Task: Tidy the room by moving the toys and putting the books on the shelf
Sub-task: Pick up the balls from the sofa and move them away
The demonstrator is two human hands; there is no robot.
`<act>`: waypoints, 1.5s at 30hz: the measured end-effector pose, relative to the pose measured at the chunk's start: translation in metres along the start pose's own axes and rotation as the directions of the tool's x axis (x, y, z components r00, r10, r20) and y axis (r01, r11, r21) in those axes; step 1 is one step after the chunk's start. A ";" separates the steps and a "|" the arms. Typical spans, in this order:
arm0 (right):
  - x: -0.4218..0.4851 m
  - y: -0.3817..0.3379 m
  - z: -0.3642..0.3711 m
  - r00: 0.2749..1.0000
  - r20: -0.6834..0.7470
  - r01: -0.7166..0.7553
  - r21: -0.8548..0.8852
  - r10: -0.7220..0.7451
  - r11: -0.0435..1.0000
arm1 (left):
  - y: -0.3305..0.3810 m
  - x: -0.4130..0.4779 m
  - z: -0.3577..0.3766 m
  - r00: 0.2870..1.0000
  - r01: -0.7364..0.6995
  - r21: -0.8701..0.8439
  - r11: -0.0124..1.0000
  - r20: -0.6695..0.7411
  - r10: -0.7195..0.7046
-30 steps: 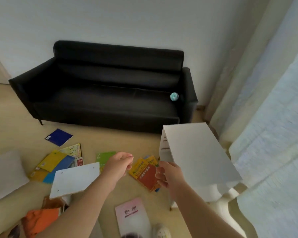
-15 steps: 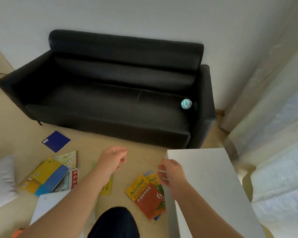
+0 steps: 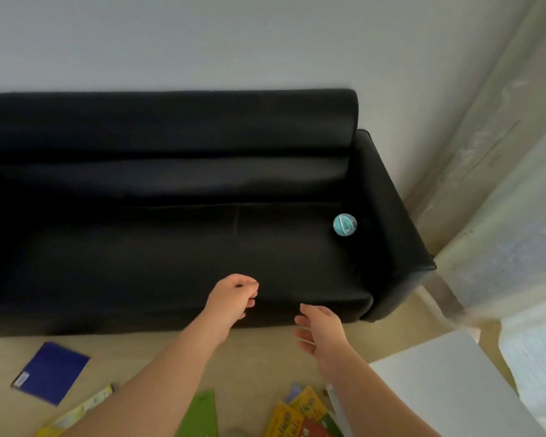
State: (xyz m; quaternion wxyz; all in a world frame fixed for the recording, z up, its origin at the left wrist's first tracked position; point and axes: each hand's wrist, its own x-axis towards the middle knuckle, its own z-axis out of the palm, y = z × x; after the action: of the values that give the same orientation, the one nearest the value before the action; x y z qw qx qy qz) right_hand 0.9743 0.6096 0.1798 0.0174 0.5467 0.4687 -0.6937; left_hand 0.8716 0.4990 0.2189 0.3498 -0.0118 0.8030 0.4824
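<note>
The small teal ball point(image 3: 345, 224) sits on the sofa point(image 3: 171, 247) seat at two o'clock, likely light and rollable; cup it from above. Left hand point(image 3: 234, 296) loosely curled, right hand point(image 3: 320, 329) spread; both empty.

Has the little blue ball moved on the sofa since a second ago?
No. The ball still sits on the seat beside the sofa's right armrest; only the camera shifted.

Beyond the left hand point(image 3: 234, 298), the black sofa point(image 3: 171, 247) looks like smooth, faintly glossy leather; the ball point(image 3: 345, 224) on it looks rubbery
</note>
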 end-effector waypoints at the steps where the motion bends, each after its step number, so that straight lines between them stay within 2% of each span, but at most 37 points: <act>1: 0.005 -0.010 0.006 1.000 -0.007 0.003 0.008 -0.003 1.000 | 0.008 0.014 -0.005 1.000 -0.001 0.010 1.000 0.012 0.000; 6: 0.058 -0.066 0.017 0.997 -0.082 0.016 0.008 -0.015 1.000 | 0.050 0.081 -0.017 0.996 0.021 0.033 0.999 0.083 -0.024; 11: 0.126 -0.133 0.025 0.992 -0.126 0.004 -0.011 -0.006 1.000 | 0.096 0.160 -0.007 0.995 0.043 0.062 0.997 0.090 -0.049; 16: 0.235 -0.217 0.027 0.989 -0.146 0.009 0.005 -0.008 1.000 | 0.165 0.275 0.050 0.992 0.019 0.105 0.994 0.123 -0.032; 21: 0.349 -0.263 -0.004 0.966 -0.233 -0.113 0.005 0.111 0.994 | 0.210 0.393 0.131 0.970 0.067 0.228 0.971 0.213 -0.117; 27: 0.437 -0.264 -0.041 0.911 -0.401 -0.206 -0.247 0.094 0.947 | 0.212 0.462 0.189 0.923 0.191 0.305 0.933 0.267 -0.276; 33: 0.509 -0.244 -0.047 0.925 -0.351 -0.279 -0.365 0.146 0.888 | 0.191 0.517 0.210 0.897 0.260 0.374 0.890 0.247 -0.366; 38: 0.520 -0.235 -0.039 0.888 -0.455 -0.305 -0.468 0.069 0.829 | 0.182 0.532 0.206 0.891 0.304 0.399 0.865 0.203 -0.406; 40: 0.515 -0.237 -0.037 0.886 -0.457 -0.295 -0.409 0.086 0.863 | 0.181 0.531 0.201 0.892 0.306 0.385 0.871 0.204 -0.403; 43: 0.492 -0.249 -0.029 0.899 -0.419 -0.193 -0.111 0.130 0.975 | 0.190 0.520 0.191 0.886 0.318 0.325 0.891 0.233 -0.401; 45: 0.467 -0.264 -0.016 0.945 -0.315 -0.085 0.039 0.093 0.996 | 0.205 0.507 0.186 0.861 0.358 0.254 0.898 0.281 -0.423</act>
State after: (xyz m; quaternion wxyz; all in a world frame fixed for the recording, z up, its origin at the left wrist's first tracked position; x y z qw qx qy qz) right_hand 0.6565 0.9960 -0.0150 -0.0333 0.6716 0.4314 -0.6014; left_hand 0.5186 0.9154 0.0315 0.5694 -0.0603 0.7566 0.3158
